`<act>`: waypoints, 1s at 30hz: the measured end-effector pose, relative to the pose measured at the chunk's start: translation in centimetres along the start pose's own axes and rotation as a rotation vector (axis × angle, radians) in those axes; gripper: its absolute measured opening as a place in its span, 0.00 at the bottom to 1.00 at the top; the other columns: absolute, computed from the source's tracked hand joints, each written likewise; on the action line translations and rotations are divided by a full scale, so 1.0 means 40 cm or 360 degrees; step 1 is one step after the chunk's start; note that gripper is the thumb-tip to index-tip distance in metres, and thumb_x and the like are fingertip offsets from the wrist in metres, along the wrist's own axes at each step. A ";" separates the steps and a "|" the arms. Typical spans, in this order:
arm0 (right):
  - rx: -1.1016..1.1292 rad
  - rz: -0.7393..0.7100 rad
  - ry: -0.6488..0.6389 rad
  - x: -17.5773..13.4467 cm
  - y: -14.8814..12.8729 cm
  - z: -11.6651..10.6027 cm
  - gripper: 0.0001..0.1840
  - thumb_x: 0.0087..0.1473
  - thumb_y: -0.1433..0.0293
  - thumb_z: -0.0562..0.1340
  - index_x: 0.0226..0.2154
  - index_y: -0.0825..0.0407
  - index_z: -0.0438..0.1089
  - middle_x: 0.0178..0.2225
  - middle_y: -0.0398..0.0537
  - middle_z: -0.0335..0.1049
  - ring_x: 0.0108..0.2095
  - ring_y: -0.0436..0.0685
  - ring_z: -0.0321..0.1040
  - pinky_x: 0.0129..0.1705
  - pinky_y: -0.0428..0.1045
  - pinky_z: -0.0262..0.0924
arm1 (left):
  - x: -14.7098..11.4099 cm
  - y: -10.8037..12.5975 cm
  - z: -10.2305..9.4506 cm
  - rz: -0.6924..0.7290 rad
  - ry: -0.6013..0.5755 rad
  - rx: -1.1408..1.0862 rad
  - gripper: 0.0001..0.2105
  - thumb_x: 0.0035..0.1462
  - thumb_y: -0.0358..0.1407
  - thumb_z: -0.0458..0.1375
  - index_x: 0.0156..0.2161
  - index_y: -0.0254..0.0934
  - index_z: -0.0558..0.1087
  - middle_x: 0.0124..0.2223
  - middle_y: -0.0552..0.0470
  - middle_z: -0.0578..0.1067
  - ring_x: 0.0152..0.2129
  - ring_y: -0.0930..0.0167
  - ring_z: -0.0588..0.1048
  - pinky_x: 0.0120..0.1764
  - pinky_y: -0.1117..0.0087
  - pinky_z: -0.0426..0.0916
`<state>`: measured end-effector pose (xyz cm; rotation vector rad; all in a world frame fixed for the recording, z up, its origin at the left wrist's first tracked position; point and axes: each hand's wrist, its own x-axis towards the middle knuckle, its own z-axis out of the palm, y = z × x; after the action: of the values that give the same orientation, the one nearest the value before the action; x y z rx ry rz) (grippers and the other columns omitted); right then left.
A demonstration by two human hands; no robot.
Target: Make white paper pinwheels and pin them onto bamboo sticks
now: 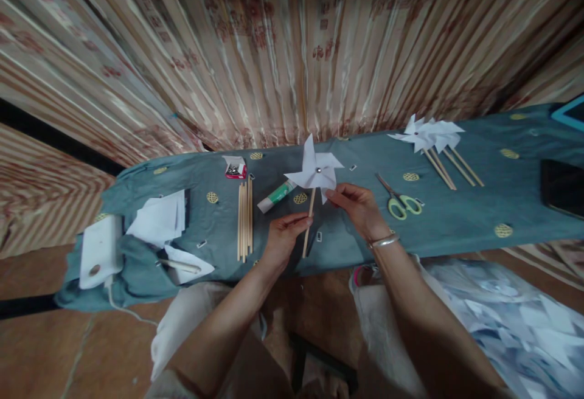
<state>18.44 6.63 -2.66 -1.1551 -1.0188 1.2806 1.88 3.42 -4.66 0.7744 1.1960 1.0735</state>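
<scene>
Blue-green tablecloth is running below a patterned curtain, a white pinwheel showing near the dial's centre.
I'm watching remotely: the left hand is gripping its stick, the right hand pinching a blade. This one is looking assembled; further out, finished-looking pinwheels are lying toward half past two, while bare sticks at eight and paper sheets at nine are apparently awaiting use.

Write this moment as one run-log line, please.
left hand: pinching wooden stick | right hand: pinching paper pinwheel on that stick | lying nearby: glue stick, scissors
</scene>
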 end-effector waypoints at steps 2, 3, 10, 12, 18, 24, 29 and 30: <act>0.0012 -0.0002 -0.0019 -0.002 0.003 0.006 0.21 0.33 0.55 0.76 0.16 0.50 0.70 0.17 0.37 0.63 0.21 0.47 0.55 0.25 0.46 0.52 | -0.002 0.001 0.000 0.0003 -0.0006 0.0002 0.13 0.35 0.39 0.72 0.30 0.38 0.83 0.33 0.48 0.83 0.32 0.67 0.77 0.43 0.65 0.68; 0.0020 -0.0010 -0.0027 -0.003 0.005 0.008 0.21 0.33 0.54 0.76 0.16 0.50 0.69 0.17 0.37 0.63 0.21 0.47 0.56 0.26 0.46 0.53 | -0.003 0.001 0.000 0.0002 -0.0012 0.0001 0.13 0.35 0.39 0.72 0.30 0.37 0.83 0.33 0.48 0.83 0.32 0.67 0.77 0.44 0.65 0.68; 0.0006 -0.0015 -0.0042 -0.008 0.010 0.024 0.21 0.33 0.54 0.76 0.14 0.50 0.70 0.18 0.39 0.69 0.21 0.47 0.59 0.28 0.47 0.58 | -0.003 -0.006 0.002 -0.0003 -0.0021 -0.0017 0.14 0.34 0.40 0.73 0.30 0.37 0.83 0.33 0.48 0.82 0.31 0.68 0.77 0.44 0.66 0.68; -0.0005 -0.0019 -0.0042 -0.008 0.012 0.026 0.20 0.33 0.54 0.76 0.15 0.50 0.71 0.19 0.40 0.71 0.22 0.47 0.60 0.28 0.47 0.58 | -0.004 -0.006 0.003 -0.0011 -0.0026 -0.0014 0.14 0.34 0.40 0.73 0.30 0.37 0.83 0.32 0.48 0.82 0.30 0.69 0.76 0.43 0.66 0.68; -0.0101 -0.0048 -0.0060 -0.010 0.025 0.029 0.20 0.34 0.53 0.75 0.17 0.51 0.73 0.20 0.41 0.73 0.22 0.49 0.63 0.27 0.47 0.58 | -0.008 -0.005 0.003 -0.0031 -0.0052 -0.0014 0.13 0.34 0.40 0.73 0.29 0.37 0.82 0.31 0.49 0.82 0.29 0.70 0.75 0.42 0.67 0.68; -0.0337 -0.0162 -0.0098 -0.018 -0.003 0.002 0.26 0.41 0.48 0.71 0.12 0.51 0.69 0.15 0.41 0.66 0.19 0.47 0.56 0.23 0.46 0.52 | -0.001 -0.003 -0.003 0.0011 -0.0042 0.0012 0.13 0.36 0.39 0.72 0.31 0.37 0.82 0.33 0.48 0.82 0.32 0.68 0.77 0.45 0.65 0.68; -0.0095 -0.0208 0.0294 0.009 -0.015 -0.060 0.26 0.40 0.47 0.70 0.12 0.51 0.69 0.14 0.41 0.64 0.17 0.46 0.51 0.20 0.46 0.45 | -0.001 -0.003 -0.003 -0.0042 -0.0035 -0.0017 0.14 0.35 0.40 0.73 0.30 0.37 0.82 0.34 0.47 0.82 0.33 0.67 0.77 0.45 0.65 0.67; -0.0069 -0.0229 0.0407 0.017 -0.013 -0.071 0.24 0.39 0.48 0.71 0.14 0.51 0.70 0.15 0.41 0.65 0.18 0.45 0.50 0.21 0.46 0.44 | -0.002 -0.004 -0.003 -0.0059 -0.0053 -0.0025 0.14 0.35 0.40 0.73 0.30 0.37 0.83 0.34 0.47 0.82 0.33 0.67 0.77 0.45 0.65 0.67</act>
<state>21.34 7.14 -2.64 -1.2209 -0.9247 0.9737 1.80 3.27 -4.79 0.7526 1.1684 1.0347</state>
